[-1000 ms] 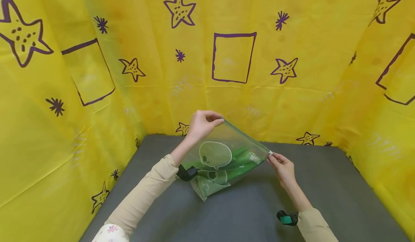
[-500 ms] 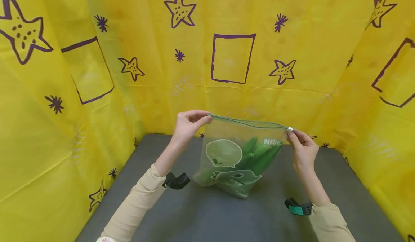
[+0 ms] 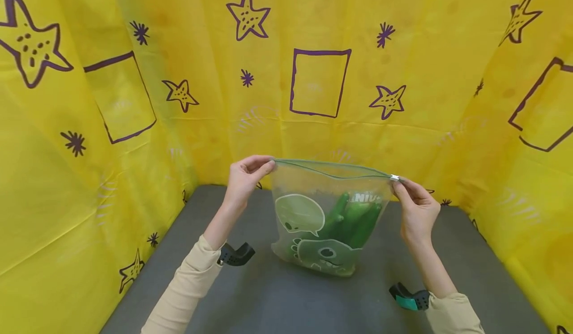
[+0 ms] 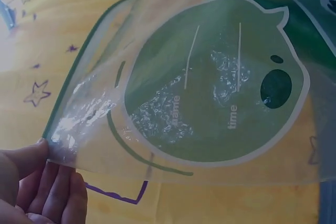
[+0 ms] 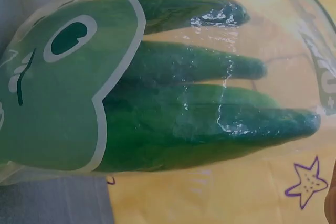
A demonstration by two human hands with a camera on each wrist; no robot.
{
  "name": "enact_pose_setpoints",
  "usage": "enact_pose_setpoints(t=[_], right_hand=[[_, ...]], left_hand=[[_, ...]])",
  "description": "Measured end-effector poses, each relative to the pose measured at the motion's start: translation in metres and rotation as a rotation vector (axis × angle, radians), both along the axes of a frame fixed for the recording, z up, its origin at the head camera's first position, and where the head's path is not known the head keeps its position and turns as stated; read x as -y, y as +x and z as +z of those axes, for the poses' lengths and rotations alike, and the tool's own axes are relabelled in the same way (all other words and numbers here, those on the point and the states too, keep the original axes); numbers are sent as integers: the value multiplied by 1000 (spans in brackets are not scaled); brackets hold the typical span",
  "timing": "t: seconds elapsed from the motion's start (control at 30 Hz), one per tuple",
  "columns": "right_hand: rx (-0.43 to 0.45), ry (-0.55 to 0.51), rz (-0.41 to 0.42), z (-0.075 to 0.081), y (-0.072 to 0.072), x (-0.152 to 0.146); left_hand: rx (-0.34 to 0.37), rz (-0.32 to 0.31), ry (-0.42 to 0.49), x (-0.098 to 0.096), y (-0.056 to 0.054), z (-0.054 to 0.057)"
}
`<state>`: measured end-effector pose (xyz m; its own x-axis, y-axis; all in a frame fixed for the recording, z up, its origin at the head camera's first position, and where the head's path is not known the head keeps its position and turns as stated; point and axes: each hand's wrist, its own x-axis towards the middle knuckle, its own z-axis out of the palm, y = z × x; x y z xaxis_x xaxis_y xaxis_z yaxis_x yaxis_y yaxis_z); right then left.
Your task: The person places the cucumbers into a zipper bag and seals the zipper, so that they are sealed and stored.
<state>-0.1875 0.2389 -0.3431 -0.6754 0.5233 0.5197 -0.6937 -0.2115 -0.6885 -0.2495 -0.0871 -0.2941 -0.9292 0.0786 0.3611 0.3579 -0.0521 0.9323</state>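
A clear zip bag [image 3: 297, 214] with a green cartoon print hangs upright between my hands, its bottom at the grey tabletop. Several green cucumbers [image 5: 194, 61] show through its wall, leaning toward the right side. My left hand [image 3: 241, 182] pinches the left top corner between thumb and fingers. At the opposite corner, my right hand [image 3: 418, 212] pinches the bag right beside the white slider [image 3: 394, 177]. Between the hands, the two green zip edges [image 3: 335, 169] stand apart in the middle. In the left wrist view, the thumb [image 4: 26, 158] presses the corner against the fingers.
A grey tabletop [image 3: 286, 306] lies under the bag. Yellow cloth [image 3: 215, 140] with purple stars and squares rises at the back and both sides. Black camera mounts [image 3: 237, 254] stick out from both wrists.
The bag has swung from tilted to upright, and its top edge has levelled. My right hand rose and moved rightward; my left hand shifted left. The zip edges have spread apart.
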Motion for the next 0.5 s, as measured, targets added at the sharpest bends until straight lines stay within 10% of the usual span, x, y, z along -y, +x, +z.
enact_pose_setpoints(t=[0.23,0.4,0.5], right_hand=[[27,-9,-37,-3,3,8],[26,35,-63,1,7,25],[9,83,-73,5,9,37]], left_hand=[[-77,83,-20,-12,9,4],[-383,225,22,-39,30,15],[-566,150,-82,-62,44,28]])
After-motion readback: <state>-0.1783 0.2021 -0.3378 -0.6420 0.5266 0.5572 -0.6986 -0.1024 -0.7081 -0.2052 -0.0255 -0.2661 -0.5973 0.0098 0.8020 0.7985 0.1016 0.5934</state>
